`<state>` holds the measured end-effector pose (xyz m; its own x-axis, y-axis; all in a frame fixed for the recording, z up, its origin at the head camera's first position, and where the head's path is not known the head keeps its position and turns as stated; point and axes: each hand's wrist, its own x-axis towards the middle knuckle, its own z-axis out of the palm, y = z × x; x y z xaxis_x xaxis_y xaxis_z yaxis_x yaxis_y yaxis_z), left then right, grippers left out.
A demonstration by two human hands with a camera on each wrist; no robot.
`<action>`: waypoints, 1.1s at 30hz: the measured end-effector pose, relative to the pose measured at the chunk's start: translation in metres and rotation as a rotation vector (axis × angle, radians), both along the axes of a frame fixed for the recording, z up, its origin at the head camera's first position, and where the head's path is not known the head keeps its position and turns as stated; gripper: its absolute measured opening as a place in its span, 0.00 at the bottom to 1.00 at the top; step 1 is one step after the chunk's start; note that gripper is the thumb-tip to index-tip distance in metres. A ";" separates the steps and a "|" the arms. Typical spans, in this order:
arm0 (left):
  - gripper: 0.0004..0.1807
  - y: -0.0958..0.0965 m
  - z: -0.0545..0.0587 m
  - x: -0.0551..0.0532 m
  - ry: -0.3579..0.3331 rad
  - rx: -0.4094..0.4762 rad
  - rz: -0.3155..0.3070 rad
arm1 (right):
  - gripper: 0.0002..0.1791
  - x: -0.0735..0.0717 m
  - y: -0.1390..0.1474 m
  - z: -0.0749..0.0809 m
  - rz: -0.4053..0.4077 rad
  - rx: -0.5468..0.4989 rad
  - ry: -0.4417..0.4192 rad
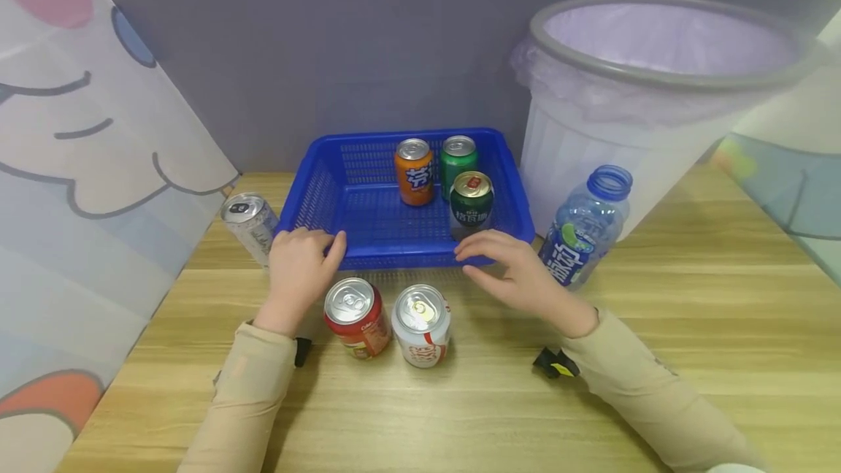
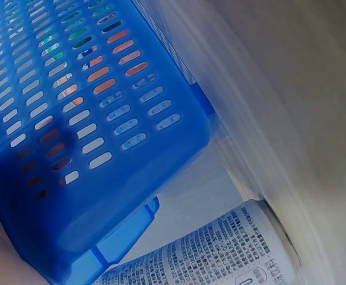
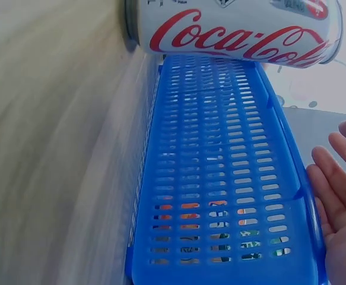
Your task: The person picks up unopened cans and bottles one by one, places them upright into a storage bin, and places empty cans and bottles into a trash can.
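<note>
Both hands are at the front rim of a blue plastic basket (image 1: 394,254). My left hand (image 1: 298,272) rests on its left front corner, thumb spread apart and fingertips hidden past the rim. Toward the right end, my right hand (image 1: 519,276) has relaxed fingers touching the rim; the right wrist view shows those fingers (image 3: 336,178) against the outer edge. Inside the basket stand an orange can (image 1: 415,179), a green can (image 1: 453,163) and a dark green can (image 1: 471,206) with a gold top. In front stand a red can (image 1: 361,323) and a white Coca-Cola can (image 1: 422,331).
Left of the basket stands a pale printed can (image 1: 252,228). A clear blue drink bottle (image 1: 578,236), uncapped, stands by my right hand. Behind it rises a white bin (image 1: 585,144) with a purple liner. A grey partition (image 1: 315,35) backs the wooden table (image 1: 460,414).
</note>
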<state>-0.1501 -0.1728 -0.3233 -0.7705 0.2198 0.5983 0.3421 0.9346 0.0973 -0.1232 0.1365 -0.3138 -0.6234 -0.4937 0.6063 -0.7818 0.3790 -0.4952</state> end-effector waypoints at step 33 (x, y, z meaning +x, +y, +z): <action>0.24 0.000 0.001 0.001 -0.031 0.004 0.004 | 0.20 0.012 -0.006 -0.006 0.243 0.201 -0.214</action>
